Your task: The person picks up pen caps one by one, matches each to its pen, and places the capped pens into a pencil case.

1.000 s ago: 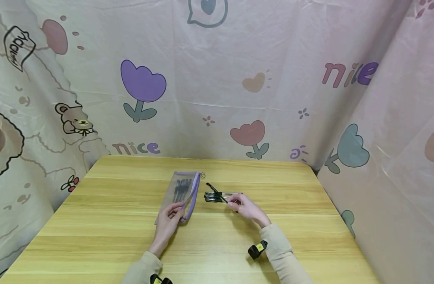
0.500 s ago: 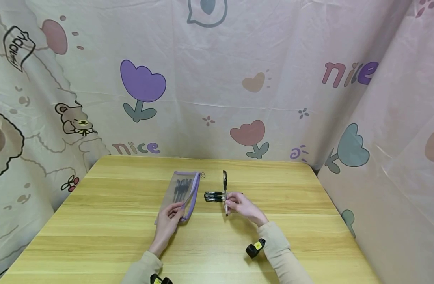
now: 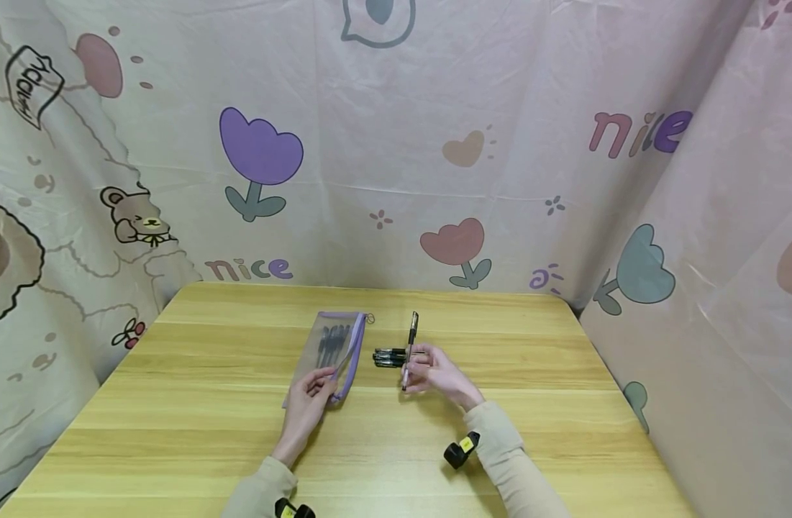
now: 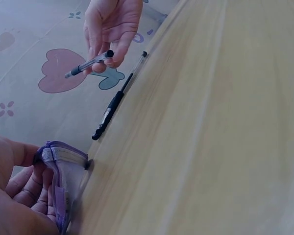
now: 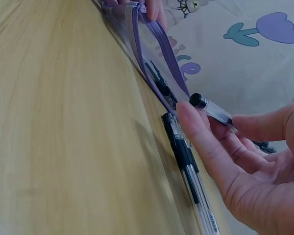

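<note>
My left hand (image 3: 310, 403) pinches the near edge of a see-through pencil pouch (image 3: 310, 352) with purple trim. Its zip side, facing right, gapes apart in the right wrist view, and several dark pens (image 3: 334, 342) lie inside. Between the thumb and fingers of my right hand (image 3: 437, 375) is a black-capped clear gel pen (image 3: 412, 329), raised off the table and tilted, cap end away from me. Beneath it, a small row of similar pens (image 3: 388, 357) lies on the table, caps toward the pouch; the right hand hides their other ends.
The wood-grain table (image 3: 175, 432) meets a printed curtain (image 3: 370, 165) at the back, with more curtain at both sides. A small ring (image 3: 370, 319) hangs at the pouch's far corner. Black wrist cameras (image 3: 462, 450) sit on both sleeves.
The pen in my right hand has swung from slanting leftward to pointing away from me, and the right hand has shifted slightly left. My left hand and the pouch stay in place.
</note>
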A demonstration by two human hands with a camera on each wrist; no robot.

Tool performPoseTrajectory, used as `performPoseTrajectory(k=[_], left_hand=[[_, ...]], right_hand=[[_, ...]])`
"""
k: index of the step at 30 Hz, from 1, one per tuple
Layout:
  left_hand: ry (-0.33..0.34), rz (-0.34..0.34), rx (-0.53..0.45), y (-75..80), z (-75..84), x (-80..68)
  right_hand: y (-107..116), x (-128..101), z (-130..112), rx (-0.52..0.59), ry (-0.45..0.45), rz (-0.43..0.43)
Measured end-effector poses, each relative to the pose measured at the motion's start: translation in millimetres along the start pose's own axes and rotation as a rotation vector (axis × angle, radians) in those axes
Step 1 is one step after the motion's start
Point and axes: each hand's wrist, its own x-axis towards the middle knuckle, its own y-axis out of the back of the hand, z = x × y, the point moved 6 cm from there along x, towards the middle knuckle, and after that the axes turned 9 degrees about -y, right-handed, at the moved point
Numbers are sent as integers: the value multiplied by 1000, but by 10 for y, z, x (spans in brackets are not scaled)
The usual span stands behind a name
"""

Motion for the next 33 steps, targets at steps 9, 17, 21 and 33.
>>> performPoseTrajectory(k=[9, 17, 21, 33], left_hand=[[-6, -2, 18, -3, 19, 7], [-36, -1, 34, -12, 63, -4], [-37, -2, 39, -15, 66, -5], [-57, -12, 39, -41, 98, -4]], right_hand=[[-39, 77, -12, 65, -34, 21], [-95, 187, -1, 100, -74, 29], [-161, 252, 5, 114, -93, 13], [-404, 527, -26, 185, -166, 5]])
